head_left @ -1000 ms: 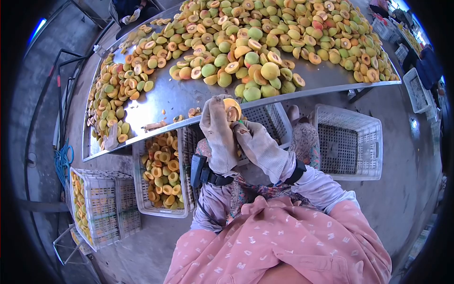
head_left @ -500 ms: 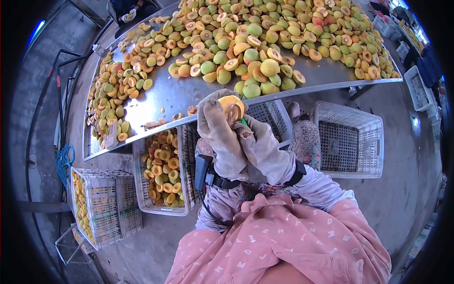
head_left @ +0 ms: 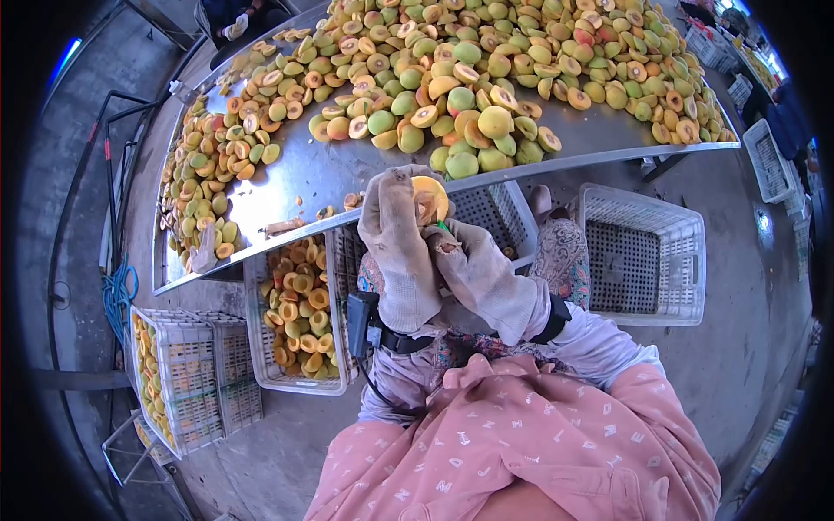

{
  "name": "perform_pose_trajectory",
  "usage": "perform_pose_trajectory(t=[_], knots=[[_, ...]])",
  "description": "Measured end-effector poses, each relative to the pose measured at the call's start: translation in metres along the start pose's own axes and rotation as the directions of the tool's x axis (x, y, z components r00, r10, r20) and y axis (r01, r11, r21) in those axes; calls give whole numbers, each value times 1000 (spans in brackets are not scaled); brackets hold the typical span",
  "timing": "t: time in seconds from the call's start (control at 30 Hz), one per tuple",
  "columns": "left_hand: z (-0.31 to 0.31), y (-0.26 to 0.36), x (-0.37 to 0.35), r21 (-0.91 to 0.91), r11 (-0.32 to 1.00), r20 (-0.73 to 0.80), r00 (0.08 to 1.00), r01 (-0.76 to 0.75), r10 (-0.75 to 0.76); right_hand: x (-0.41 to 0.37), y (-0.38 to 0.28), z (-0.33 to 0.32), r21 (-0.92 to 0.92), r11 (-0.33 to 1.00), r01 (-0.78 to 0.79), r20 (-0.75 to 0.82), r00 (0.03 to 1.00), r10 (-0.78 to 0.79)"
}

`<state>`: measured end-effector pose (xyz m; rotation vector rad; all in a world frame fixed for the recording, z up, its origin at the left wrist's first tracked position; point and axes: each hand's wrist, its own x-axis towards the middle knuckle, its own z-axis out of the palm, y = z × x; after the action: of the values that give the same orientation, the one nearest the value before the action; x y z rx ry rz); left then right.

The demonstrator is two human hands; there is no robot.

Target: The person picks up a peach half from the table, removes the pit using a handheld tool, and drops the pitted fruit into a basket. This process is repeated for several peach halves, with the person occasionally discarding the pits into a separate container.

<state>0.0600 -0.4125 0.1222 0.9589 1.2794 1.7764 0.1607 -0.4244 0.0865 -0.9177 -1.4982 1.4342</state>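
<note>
In front of my body, just at the near edge of the metal table, I hold a yellow peach half in my gloved left hand. Its cut side and brown stone cavity face me. My gloved right hand is closed around a small tool with a green part showing beside the fruit. The rest of the tool is mostly hidden by glove and peach. Both gloves are worn and stained; a hole shows on the right one.
Halved peaches are heaped across the table. Below stand a crate of pitted halves, a partly hidden crate, a white crate at right and stacked crates at left. Another person's gloved hand shows at the far left.
My right hand has shifted slightly down, away from the peach half. The curved metal end seen over the cut face earlier is no longer clearly visible.
</note>
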Motion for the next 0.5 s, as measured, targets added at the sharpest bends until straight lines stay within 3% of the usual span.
perform_pose_trajectory(t=[0.07, 0.1, 0.17, 0.2, 0.27, 0.3, 0.33, 0.37, 0.4, 0.5], knots=[[-5, -1, 1, 230, 964, 139, 985, -133, 102, -2, 0, 3, 147, 978, -151, 37, 988, 147], [-11, -2, 7, 230, 965, 135, 986, -129, 99, -2, -4, 3, 146, 977, -155, 40, 988, 151], [-23, -7, 20, 440, 845, 410, 905, -304, 112, -1, -19, 2, 428, 742, -517, 215, 855, 472], [-22, -15, 21, 444, 844, 400, 910, -300, 113, -2, -24, 0, 422, 741, -523, 225, 852, 473], [-14, -34, 20, 122, 991, 173, 982, 51, -72, -2, -27, -8, 476, 559, -678, 394, 734, 554], [-7, -14, 19, 138, 943, 60, 948, 303, -314, -3, -25, -8, 455, 524, -720, 425, 693, 583], [-6, -36, 18, 234, 968, 19, 995, 87, -94, 0, -28, -12, 480, 336, -811, 512, 569, 644], [-7, -35, 15, 374, 923, 7, 995, 90, -99, 1, -17, -18, 466, 254, -848, 611, 516, 600], [-8, -27, 9, 372, 928, 73, 997, -32, 5, 4, -7, -24, 443, 174, -880, 699, 461, 546], [-20, -56, 18, 85, 960, 138, 951, 268, -278, 1, -11, -23, 421, 362, -832, 615, 555, 560]])
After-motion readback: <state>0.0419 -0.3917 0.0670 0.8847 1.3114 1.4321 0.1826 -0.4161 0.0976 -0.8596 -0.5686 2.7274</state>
